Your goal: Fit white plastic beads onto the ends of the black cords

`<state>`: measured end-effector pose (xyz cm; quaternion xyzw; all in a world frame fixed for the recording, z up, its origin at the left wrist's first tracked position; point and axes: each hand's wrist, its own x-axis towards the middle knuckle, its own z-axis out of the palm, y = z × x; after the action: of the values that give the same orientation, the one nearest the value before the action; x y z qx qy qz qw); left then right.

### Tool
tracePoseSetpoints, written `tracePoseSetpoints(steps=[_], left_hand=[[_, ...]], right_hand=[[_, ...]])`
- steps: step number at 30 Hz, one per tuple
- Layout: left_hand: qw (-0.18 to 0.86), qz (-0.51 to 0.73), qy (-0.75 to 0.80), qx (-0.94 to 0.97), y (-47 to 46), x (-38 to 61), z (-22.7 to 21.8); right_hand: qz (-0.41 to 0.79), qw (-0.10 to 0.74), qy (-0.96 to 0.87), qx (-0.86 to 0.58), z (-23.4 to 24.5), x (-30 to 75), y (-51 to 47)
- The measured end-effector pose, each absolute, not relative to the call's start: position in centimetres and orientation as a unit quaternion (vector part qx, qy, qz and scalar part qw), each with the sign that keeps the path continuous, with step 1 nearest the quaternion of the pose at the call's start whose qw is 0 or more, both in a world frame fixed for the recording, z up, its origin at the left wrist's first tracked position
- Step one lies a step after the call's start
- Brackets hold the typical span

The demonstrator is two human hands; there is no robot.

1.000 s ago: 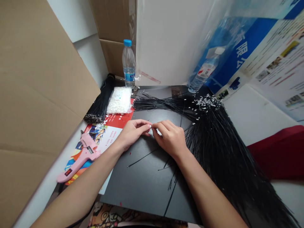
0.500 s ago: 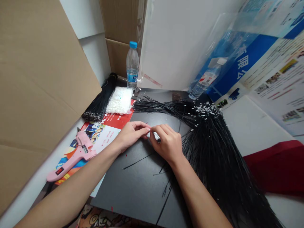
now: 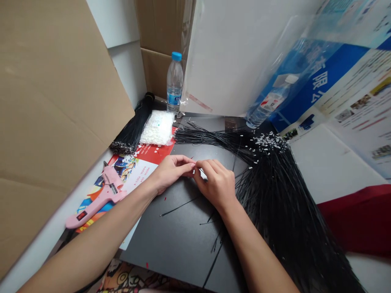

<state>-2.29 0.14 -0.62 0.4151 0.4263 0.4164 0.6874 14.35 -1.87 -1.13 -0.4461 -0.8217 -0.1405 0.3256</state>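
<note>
My left hand (image 3: 174, 173) and my right hand (image 3: 216, 181) meet fingertip to fingertip above the dark grey tabletop (image 3: 171, 240). Both are closed in a pinch. A thin black cord (image 3: 201, 173) shows in the gap between my right thumb and fingers. The small white piece at my left fingertips is now almost wholly covered by them. Right of my hands lies a large spread of black cords (image 3: 275, 211), with many small white pieces (image 3: 270, 142) at its far end. Another bundle of black cords (image 3: 207, 136) stretches across behind my fingers.
A clear bag of small white pieces (image 3: 157, 128) lies at the back left, beside a tied black bundle (image 3: 131, 126). A pink glue gun (image 3: 104, 195) rests on a printed sheet (image 3: 142, 177). Two water bottles (image 3: 174, 83) (image 3: 271, 101) stand behind. Cardboard (image 3: 61, 101) walls the left side.
The fingertips have closed further over the small white piece, which showed between them before. The whole view has shifted slightly, while both hands stay together in nearly the same place.
</note>
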Motion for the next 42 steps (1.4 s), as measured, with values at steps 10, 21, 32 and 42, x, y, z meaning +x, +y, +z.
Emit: tracePoseSetpoints(steps=[10,21,32,42], left_hand=[[0.682,0.407,0.434,0.424,0.2,-2.1,-0.4],[0.681,0.415,0.448,0.404,0.1,-1.9,-0.2],[0.669,0.442,0.455,0.387,0.1,-1.6,-0.5],[0.646,0.434,0.471,0.416,0.0,-1.2,0.1]], right_hand=[[-0.124,0.328,-0.819,-0.454,-1.0,14.8,-2.0],[-0.112,0.326,-0.82,-0.457,-1.2,14.6,-2.0],[-0.126,0.318,-0.811,-0.475,-1.6,14.2,-1.8],[-0.087,0.33,-0.801,-0.491,-1.0,14.3,-2.2]])
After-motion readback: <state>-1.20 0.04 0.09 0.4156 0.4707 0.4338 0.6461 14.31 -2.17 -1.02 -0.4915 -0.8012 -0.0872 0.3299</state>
